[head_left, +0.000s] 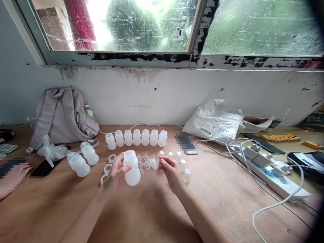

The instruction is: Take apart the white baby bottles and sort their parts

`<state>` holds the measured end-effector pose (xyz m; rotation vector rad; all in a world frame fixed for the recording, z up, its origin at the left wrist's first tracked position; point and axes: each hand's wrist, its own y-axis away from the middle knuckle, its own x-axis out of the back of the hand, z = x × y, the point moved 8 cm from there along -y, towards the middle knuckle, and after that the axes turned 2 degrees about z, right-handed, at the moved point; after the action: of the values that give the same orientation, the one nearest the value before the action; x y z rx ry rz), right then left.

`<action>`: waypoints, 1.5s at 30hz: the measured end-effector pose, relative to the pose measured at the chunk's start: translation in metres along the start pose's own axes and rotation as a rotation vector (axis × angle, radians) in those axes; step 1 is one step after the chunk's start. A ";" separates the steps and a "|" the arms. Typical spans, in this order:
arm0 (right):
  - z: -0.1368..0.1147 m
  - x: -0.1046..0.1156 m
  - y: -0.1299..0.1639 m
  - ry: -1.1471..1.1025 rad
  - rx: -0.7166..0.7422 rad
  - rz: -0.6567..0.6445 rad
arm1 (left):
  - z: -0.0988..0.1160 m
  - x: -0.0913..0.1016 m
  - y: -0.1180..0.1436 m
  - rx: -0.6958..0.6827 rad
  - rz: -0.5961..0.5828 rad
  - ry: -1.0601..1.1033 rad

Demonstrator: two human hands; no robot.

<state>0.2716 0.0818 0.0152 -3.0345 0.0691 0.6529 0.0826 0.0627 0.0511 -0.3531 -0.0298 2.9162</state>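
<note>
grey backpack point(63, 116) at left, white plastic bag point(214, 123), power strip point(268, 170) with tangled cables at right

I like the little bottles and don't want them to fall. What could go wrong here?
1. The left hand holds a white bottle up off the table by its side; it might slip and drop.
2. The right hand pinches a small clear nipple; it could pop loose among the small parts below.
3. A forearm sweeping back might knock the row of bottles standing behind.

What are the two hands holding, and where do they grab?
Left hand holds a bottle by its body; right hand pinches a small clear teat at its edge.
</note>
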 end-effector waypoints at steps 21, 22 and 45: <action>-0.004 -0.041 0.024 0.628 0.330 -0.318 | 0.085 0.144 -0.076 0.148 0.267 -1.804; -0.004 -0.045 0.028 0.677 0.372 -0.357 | 0.082 0.145 -0.078 0.164 0.241 -1.822; 0.026 -0.058 0.041 1.137 0.449 -0.558 | 0.067 0.143 -0.094 0.244 0.111 -1.965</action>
<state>0.2057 0.0444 0.0140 -2.3771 -0.4919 -0.9733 -0.0505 0.1843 0.0868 2.3777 0.0541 2.0110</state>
